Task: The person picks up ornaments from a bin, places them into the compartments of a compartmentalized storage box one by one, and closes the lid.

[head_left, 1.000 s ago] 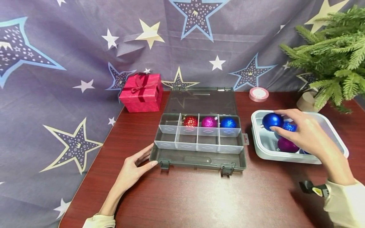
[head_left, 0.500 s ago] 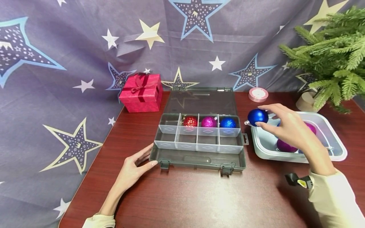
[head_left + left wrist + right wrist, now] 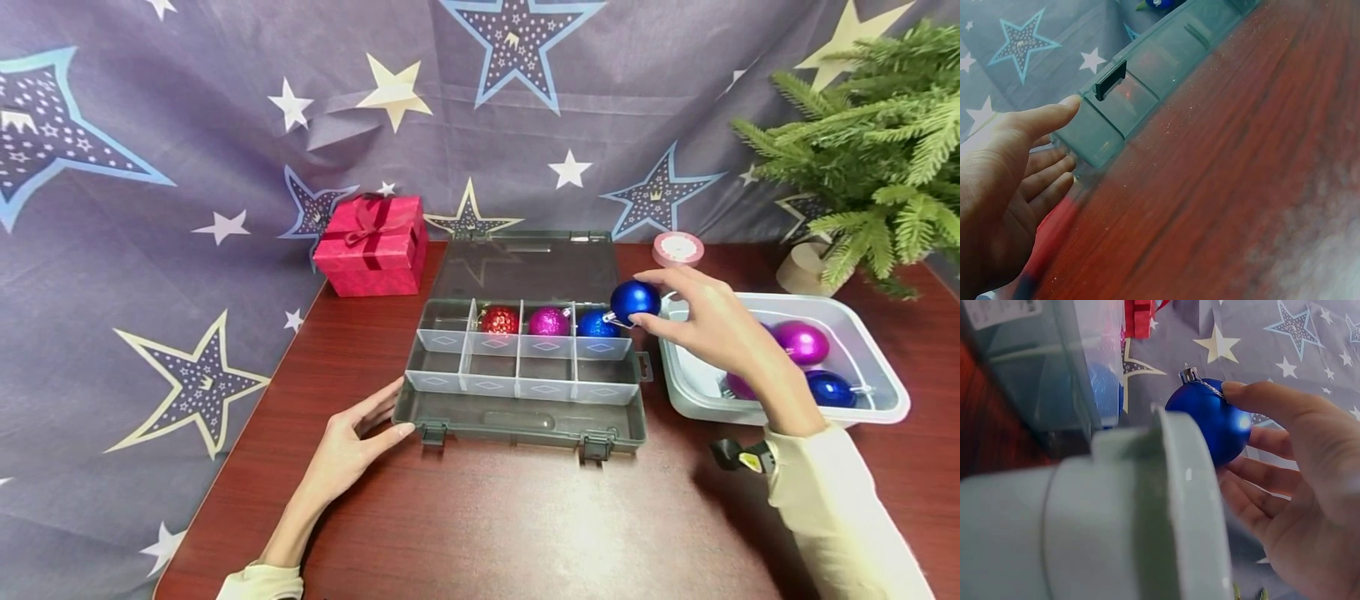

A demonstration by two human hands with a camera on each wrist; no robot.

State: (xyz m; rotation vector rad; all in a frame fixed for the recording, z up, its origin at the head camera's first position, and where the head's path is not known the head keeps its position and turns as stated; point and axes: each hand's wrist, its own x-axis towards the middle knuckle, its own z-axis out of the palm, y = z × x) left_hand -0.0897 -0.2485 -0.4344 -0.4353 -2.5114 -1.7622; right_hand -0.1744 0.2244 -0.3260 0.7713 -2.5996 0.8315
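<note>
In the head view my right hand (image 3: 716, 325) pinches a shiny blue Christmas ball (image 3: 635, 302) between thumb and fingers. It is held above the right end of the divided box (image 3: 517, 433), its silver cap pointing left. The right wrist view shows the same blue ball (image 3: 1210, 419) with a silver cord at its cap. My left hand (image 3: 348, 446) touches the box's front left corner, thumb and fingers fairly straight. The box's back row holds a red ball (image 3: 500, 320), a glittery pink ball (image 3: 550, 322) and a glittery blue ball (image 3: 596, 323), each in its own compartment.
Right of the box stands a pale plastic tub (image 3: 873, 417) with several pink, purple and blue balls. Behind are a red gift box (image 3: 375, 250), a ribbon roll (image 3: 677, 249) and a small fir tree (image 3: 877, 158). The box's lid (image 3: 525, 271) leans open.
My right hand has lifted the blue ball out of the tub and carried it left to the box's right end. My left hand has stayed at the box corner.
</note>
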